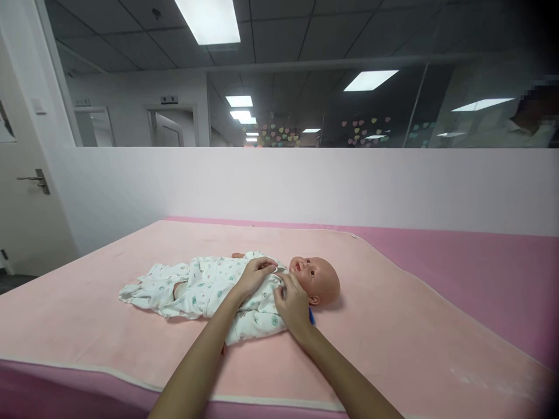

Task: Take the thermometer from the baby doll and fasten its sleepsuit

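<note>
Pink mat: pale pink sheet [393, 355] with a white edge, across the lower frame, over a deeper pink surface [463, 267] that shows at right and lower left.
Window: long glass pane [301, 99] along the upper frame, above a white wall [305, 186]; lit ceiling panels show in it, and part of a person [530, 125] at upper right.
Door: pale, at far left, with a metal lever handle [35, 178].
Baby doll, position: the doll [227, 286] lies on its back on the mat, centre of the frame below the middle, head [323, 279] to the right; chest under the hands, head just beyond the right one.
Baby doll, appearance: bald, smooth head; white outfit [203, 291] with small green and dark prints, rumpled, its legs slack toward the left; a patch of bare leg [179, 290] exposed.
Left hand: fingers bent, resting on the upper chest [254, 275]; grip on cloth cannot be told.
Right hand: fingers curled at the collar by the chin [293, 301]; pinch cannot be confirmed.
Hands: close together at the neckline; whether they touch is unclear.
Blue item: small piece [311, 316] beside the right wrist, mostly hidden.
Heart stickers: small, coloured, on the glass [279, 135], upper centre.
</note>
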### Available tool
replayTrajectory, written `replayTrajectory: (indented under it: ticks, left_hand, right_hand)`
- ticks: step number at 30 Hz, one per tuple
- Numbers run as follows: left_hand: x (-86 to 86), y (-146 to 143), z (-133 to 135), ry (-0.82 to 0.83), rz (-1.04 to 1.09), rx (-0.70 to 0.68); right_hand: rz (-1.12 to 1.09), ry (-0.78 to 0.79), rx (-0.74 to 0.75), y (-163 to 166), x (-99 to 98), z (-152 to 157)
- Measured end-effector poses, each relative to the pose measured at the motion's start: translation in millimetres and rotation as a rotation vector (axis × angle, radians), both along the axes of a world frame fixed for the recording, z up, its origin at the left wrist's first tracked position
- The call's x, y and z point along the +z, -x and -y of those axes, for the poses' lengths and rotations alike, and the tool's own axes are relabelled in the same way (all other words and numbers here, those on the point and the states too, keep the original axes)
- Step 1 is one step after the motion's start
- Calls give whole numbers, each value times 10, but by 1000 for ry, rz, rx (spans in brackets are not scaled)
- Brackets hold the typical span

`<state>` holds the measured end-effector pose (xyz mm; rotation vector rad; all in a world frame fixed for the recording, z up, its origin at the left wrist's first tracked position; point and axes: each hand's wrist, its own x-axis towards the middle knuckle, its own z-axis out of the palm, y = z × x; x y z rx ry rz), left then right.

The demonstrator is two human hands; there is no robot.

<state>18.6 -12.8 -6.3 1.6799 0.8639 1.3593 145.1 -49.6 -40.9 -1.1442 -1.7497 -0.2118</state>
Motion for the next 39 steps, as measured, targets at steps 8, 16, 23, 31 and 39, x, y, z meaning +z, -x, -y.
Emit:
replayTrajectory:
  ticks: [8, 16, 23, 31, 39]
  left_hand:
    - [31, 21, 65, -20, -112, -72]
    - [80, 25, 116, -33, -148, -122]
    - [38, 17, 72, -15, -72, -91]
    - [93, 40, 131, -53, -198, -104]
    - [138, 71, 185, -91, -253, -186]
  right_hand:
    - [-229, -24, 163, 14, 10, -20]
    - [-293, -43, 149, 10, 6, -32]
    - [-263, -36, 168, -7, -23, -97]
    - [-267, -14, 173, -11, -39, -87]
    - [-307, -25, 159, 0, -53, -83]
